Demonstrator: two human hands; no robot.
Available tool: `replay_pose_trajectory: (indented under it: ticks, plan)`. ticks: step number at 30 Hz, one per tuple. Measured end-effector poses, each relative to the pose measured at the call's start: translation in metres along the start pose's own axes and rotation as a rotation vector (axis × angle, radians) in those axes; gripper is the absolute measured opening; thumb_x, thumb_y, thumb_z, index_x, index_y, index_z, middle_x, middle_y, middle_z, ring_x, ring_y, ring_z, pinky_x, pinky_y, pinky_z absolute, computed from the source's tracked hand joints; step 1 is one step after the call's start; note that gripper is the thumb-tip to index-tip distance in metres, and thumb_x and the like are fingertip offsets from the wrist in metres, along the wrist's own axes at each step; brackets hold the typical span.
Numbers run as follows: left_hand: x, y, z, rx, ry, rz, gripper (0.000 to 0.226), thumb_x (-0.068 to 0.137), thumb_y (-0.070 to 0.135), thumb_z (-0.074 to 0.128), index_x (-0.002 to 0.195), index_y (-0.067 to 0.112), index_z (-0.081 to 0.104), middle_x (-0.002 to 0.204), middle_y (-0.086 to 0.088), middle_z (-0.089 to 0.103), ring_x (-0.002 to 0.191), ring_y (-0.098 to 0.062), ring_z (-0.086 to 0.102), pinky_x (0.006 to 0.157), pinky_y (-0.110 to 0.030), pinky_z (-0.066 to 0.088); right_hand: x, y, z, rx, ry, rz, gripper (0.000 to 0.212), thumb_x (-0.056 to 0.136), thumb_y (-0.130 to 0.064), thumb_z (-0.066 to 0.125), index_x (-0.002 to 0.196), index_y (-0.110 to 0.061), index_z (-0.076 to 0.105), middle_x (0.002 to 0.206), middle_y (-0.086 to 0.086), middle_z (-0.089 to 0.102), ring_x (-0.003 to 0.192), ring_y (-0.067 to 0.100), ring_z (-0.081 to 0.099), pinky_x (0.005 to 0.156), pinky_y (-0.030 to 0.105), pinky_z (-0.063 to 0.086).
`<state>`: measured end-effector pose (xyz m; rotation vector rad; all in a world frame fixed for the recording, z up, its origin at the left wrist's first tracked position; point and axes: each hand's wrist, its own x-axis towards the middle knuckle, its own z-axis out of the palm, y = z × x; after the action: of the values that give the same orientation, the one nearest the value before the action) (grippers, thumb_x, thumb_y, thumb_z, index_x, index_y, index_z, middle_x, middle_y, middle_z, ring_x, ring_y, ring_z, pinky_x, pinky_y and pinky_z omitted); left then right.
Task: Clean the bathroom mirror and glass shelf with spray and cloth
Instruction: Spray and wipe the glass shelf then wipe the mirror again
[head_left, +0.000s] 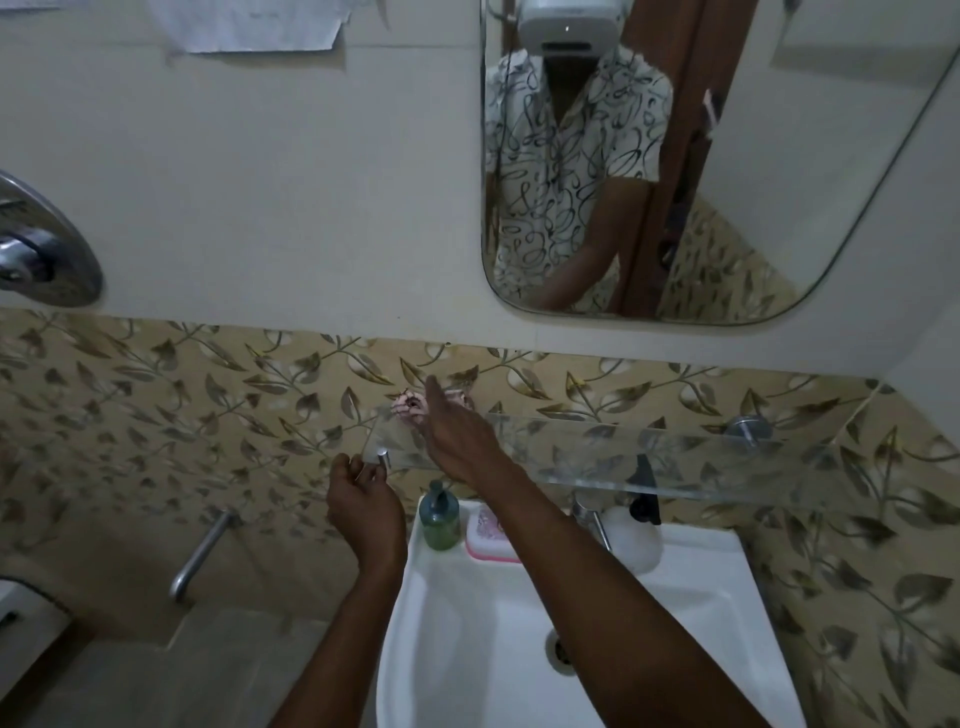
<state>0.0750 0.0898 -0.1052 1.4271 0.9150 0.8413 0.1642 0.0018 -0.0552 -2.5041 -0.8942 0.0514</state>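
The glass shelf runs along the leaf-patterned wall above the sink. My left hand pinches the small metal peg at the shelf's left front corner. My right hand lies over the shelf's left end with its index finger stretched toward the wall. A pinkish-white patch shows at the fingertips; whether it is a cloth or the wall fixing I cannot tell. A white spray bottle with a black trigger stands on the sink's rear ledge, under the shelf. The mirror hangs at the upper right.
The white sink is below my arms, with a green soap dispenser, a pink soap dish and a chrome tap on its back rim. A chrome spout and a shower valve stick out of the wall at left.
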Motion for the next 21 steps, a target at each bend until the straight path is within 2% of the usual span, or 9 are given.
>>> replay_pose_trajectory:
  ticks: [2,3,5,7,11,14,17,19,21]
  plan:
    - [-0.002,0.003,0.001,-0.011,-0.010,-0.007,0.024,0.089,-0.001,0.058,0.091,0.022,0.063,0.080,0.020,0.055,0.084,-0.017,0.058,0.081,-0.026,0.041,0.012,-0.013,0.005,0.048,-0.037,-0.010,0.065,0.103,-0.033,0.038,0.155,-0.007,0.008,0.140,0.026,0.051,0.124,0.042,0.052,0.099,0.050,0.045]
    - [-0.002,0.003,0.001,-0.025,-0.010,-0.018,0.026,0.090,-0.001,0.058,0.095,0.024,0.063,0.082,0.019,0.057,0.085,-0.016,0.058,0.082,-0.026,0.042,0.016,-0.019,0.008,0.099,-0.080,-0.014,0.063,0.104,-0.033,0.037,0.155,-0.007,0.010,0.147,0.025,0.045,0.131,0.040,0.047,0.104,0.048,0.041]
    - [-0.001,0.003,0.000,-0.064,-0.014,-0.041,0.034,0.090,-0.001,0.059,0.124,0.006,0.060,0.100,0.005,0.066,0.096,-0.019,0.064,0.087,-0.030,0.047,0.021,-0.030,0.010,0.184,-0.178,-0.037,0.059,0.105,-0.032,0.036,0.155,-0.010,0.016,0.156,0.020,0.033,0.142,0.036,0.034,0.113,0.041,0.030]
    - [0.003,0.001,0.000,-0.070,-0.034,-0.040,0.040,0.089,-0.002,0.059,0.129,0.002,0.055,0.114,-0.006,0.067,0.105,-0.027,0.066,0.095,-0.041,0.052,0.026,-0.039,0.006,0.259,-0.260,-0.068,0.053,0.104,-0.032,0.039,0.152,-0.013,0.029,0.155,0.017,0.036,0.143,0.034,0.034,0.115,0.039,0.027]
    - [0.005,0.002,-0.006,-0.062,-0.096,-0.004,0.042,0.086,0.000,0.059,0.127,0.010,0.057,0.115,-0.014,0.069,0.107,-0.031,0.066,0.097,-0.053,0.051,0.029,-0.050,-0.014,0.563,-0.251,0.014,0.038,0.098,-0.029,0.052,0.129,-0.007,0.058,0.130,0.016,0.061,0.117,0.033,0.059,0.101,0.047,0.047]
    - [-0.002,0.011,-0.015,-0.011,-0.080,-0.011,0.060,0.090,0.004,0.053,0.148,0.009,0.037,0.134,-0.015,0.060,0.122,-0.030,0.057,0.106,-0.045,0.044,0.010,-0.036,-0.025,0.997,-0.161,0.153,0.032,0.098,-0.017,0.053,0.126,-0.004,0.061,0.115,0.007,0.070,0.092,0.016,0.068,0.082,0.025,0.058]
    - [-0.024,0.030,-0.020,0.049,-0.003,0.283,0.051,0.092,0.008,0.054,0.142,0.012,0.047,0.140,-0.012,0.053,0.127,-0.027,0.051,0.103,-0.038,0.044,-0.026,-0.011,-0.034,1.400,-0.013,0.211,0.022,0.096,-0.011,0.054,0.106,-0.012,0.073,0.106,0.015,0.075,0.084,0.021,0.073,0.074,0.030,0.061]
    - [-0.043,0.049,-0.013,0.069,-0.031,0.525,0.038,0.092,0.008,0.058,0.130,0.009,0.060,0.128,-0.009,0.056,0.119,-0.022,0.053,0.098,-0.035,0.046,-0.050,0.001,-0.041,1.528,0.075,0.222,0.025,0.095,-0.009,0.053,0.097,-0.017,0.077,0.098,0.011,0.077,0.085,0.025,0.074,0.074,0.035,0.061]
    - [-0.063,0.068,-0.001,0.024,-0.105,0.594,0.028,0.095,0.011,0.060,0.122,0.011,0.067,0.114,0.001,0.057,0.107,-0.009,0.056,0.088,-0.025,0.049,-0.070,0.009,-0.048,1.559,0.147,0.247,0.028,0.097,-0.008,0.050,0.099,-0.019,0.076,0.100,0.010,0.077,0.086,0.026,0.074,0.077,0.039,0.061]
